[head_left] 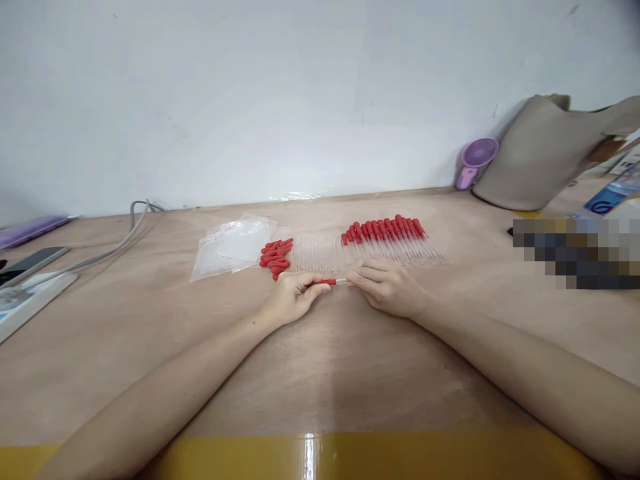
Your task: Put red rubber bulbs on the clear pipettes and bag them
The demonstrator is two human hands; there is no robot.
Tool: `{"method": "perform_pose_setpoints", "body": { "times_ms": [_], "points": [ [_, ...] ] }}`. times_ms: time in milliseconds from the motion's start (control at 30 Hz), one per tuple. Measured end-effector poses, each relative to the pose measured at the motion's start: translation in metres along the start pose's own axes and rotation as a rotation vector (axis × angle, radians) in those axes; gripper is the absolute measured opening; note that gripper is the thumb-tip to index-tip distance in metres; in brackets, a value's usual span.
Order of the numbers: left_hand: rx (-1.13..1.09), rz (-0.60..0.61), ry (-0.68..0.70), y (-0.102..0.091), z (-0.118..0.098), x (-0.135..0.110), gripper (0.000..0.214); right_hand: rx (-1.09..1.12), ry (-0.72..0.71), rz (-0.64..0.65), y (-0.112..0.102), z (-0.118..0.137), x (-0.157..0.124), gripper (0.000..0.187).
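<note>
My left hand [296, 297] is closed on a red rubber dropper bulb [326, 282], which lies level between thumb and fingers. A thin clear dropper tube [342, 281] meets the bulb's right end, and my right hand [384, 288] pinches that tube, its far end hidden by my fingers. Just behind my left hand lies a small heap of loose red bulbs [276, 257]. Beside them a row of bare clear tubes [317, 253] lies side by side. Past my right hand is a fanned row of droppers [387, 233] with red bulbs on their tubes.
Clear plastic bags [235, 243] lie at the back left. On the far left are a phone [37, 261], a white power strip [35, 303] and a grey cable [113, 250]. A purple handheld fan [479, 155] and a beige bag [535, 153] stand at the back right by the wall.
</note>
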State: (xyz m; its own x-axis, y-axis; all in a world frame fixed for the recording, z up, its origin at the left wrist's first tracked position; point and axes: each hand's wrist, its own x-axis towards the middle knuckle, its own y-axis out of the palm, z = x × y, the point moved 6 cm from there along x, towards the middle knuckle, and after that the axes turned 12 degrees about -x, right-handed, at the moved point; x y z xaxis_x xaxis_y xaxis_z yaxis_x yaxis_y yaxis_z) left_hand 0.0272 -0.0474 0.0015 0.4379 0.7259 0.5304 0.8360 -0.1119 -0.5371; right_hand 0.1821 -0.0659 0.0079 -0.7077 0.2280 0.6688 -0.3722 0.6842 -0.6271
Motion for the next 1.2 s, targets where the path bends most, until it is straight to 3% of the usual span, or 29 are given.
{"method": "perform_pose_setpoints", "body": {
  "times_ms": [367,567,767,900,1100,1200],
  "points": [
    [-0.038,0.030,-0.051,0.001,0.002,0.001,0.024,-0.039,-0.067,-0.069,-0.007,0.002,0.001,0.022],
    [-0.134,0.092,-0.184,0.003,0.007,-0.001,0.033,-0.073,-0.147,-0.112,-0.012,0.005,0.001,0.020],
    [-0.374,0.145,-0.355,0.008,0.014,0.000,0.034,-0.106,-0.200,-0.117,-0.016,0.005,0.002,0.021],
    [-0.395,0.132,-0.358,0.008,0.016,0.000,0.033,-0.116,-0.201,-0.127,-0.014,0.006,0.001,0.018],
    [-0.009,0.005,-0.046,-0.003,0.004,0.000,0.022,-0.065,0.082,0.091,-0.004,0.004,0.008,0.023],
    [0.091,-0.052,-0.019,-0.006,0.001,0.000,0.029,0.032,0.286,0.235,-0.001,-0.009,0.010,0.024]
  ]
}}
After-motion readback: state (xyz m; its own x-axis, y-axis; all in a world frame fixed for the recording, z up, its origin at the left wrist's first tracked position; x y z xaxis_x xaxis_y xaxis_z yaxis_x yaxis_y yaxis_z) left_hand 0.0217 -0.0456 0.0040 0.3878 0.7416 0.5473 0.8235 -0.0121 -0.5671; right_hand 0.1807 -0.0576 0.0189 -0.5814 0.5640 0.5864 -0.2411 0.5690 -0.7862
